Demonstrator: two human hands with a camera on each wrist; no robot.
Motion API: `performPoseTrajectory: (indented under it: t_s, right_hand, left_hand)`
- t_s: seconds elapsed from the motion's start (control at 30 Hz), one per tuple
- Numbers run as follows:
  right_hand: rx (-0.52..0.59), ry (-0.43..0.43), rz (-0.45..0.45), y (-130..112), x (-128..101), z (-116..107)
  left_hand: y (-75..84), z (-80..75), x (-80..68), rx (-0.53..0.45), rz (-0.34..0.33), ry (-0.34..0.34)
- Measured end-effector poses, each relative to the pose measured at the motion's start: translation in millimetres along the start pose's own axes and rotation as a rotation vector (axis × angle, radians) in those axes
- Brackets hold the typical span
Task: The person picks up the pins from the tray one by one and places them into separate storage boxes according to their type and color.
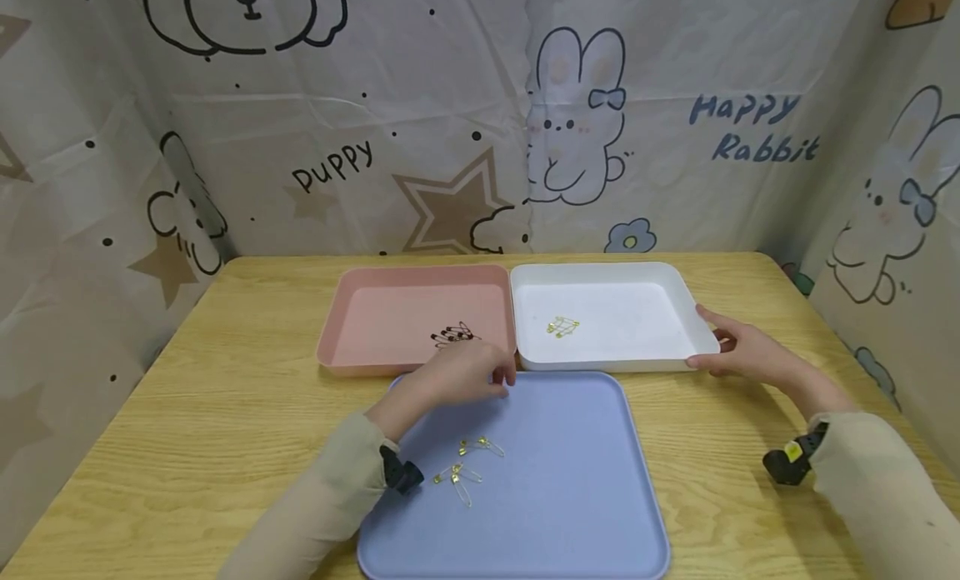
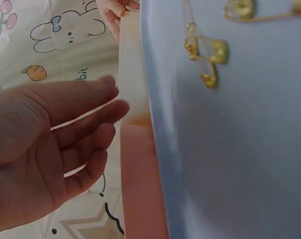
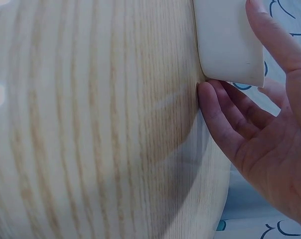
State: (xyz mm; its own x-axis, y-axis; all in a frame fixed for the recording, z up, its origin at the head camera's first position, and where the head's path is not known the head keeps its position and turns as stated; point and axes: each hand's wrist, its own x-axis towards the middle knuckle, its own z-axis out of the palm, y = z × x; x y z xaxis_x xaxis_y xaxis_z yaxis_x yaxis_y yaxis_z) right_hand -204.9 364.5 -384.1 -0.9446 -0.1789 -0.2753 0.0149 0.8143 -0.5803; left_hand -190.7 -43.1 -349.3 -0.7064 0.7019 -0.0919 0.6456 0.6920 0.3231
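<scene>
My left hand (image 1: pixel 467 372) hovers over the far left part of the blue tray (image 1: pixel 570 472), by the pink tray's near right corner. Its thumb and fingers are loosely bent, with nothing between them in the left wrist view. Several gold safety pins (image 1: pixel 459 473) lie on the blue tray below it. My right hand (image 1: pixel 750 355) holds the white tray (image 1: pixel 637 313) at its right end, thumb on the near corner and fingers along the side. More gold safety pins (image 1: pixel 562 327) lie inside the white tray. Black safety pins (image 1: pixel 453 335) sit in the pink tray (image 1: pixel 382 313).
Pink and white trays stand side by side at the back of the wooden table (image 1: pixel 225 413), with the blue tray in front of them. A printed cloth (image 1: pixel 465 80) hangs behind the table and along its sides.
</scene>
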Motion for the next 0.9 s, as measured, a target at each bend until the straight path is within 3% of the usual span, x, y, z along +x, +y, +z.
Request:
performPoseTrajectory:
  t_s: [0.33,0.7,0.9]
  right_hand:
    - [0.001,0.003,0.012,0,-1,-1]
    - [-0.007,0.004,0.014,0,-1,-1]
    - [-0.015,0.006,0.022,0,-1,0]
  left_hand:
    - [-3.0,6.1,-11.7,-0.019,0.089,-0.120]
    - [1.7,13.1,-19.6,-0.018,0.096,-0.235]
    - [3.6,15.5,-21.2,0.037,0.074,-0.240]
